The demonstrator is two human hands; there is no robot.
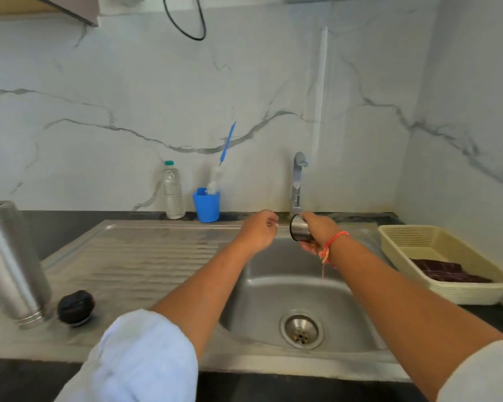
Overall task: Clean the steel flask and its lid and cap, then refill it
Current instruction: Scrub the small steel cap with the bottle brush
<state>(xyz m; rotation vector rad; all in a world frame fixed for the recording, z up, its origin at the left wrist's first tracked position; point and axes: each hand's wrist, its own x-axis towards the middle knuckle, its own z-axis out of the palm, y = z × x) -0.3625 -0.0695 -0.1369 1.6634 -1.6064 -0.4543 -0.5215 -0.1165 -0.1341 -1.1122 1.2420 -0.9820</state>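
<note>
– Rolled pale-blue sleeves (140,358), soft cloth, sit lowest in view, with both bare forearms stretching out over the sink (273,285). What does each hand have?

– Her right hand (317,236) is wrapped round the steel cap (299,231), a small shiny cup lying on its side with its dark round mouth facing left, just under the spout of the chrome tap (298,181). An orange thread (331,245) is tied at that wrist. Her left hand (259,230) hangs beside it above the back rim of the basin, fingers loosely curled and holding nothing.

– And the rest of the flask?

– On the ribbed steel draining board (157,256) at the far left. The steel flask (12,262), a brushed cylinder, stands mouth down on its threaded neck. The black lid (75,307), round and domed, lies just beside it.

– What is at the back?

– Against the grey-veined marble wall (128,97) stands a clear ridged plastic bottle (173,192) with a green top, and next to it a blue cup (206,204) holding a white-bristled bottle brush (215,181) with a thin blue handle. On the right, a cream latticed plastic basket (447,242) holds a dark folded cloth (447,271).
</note>
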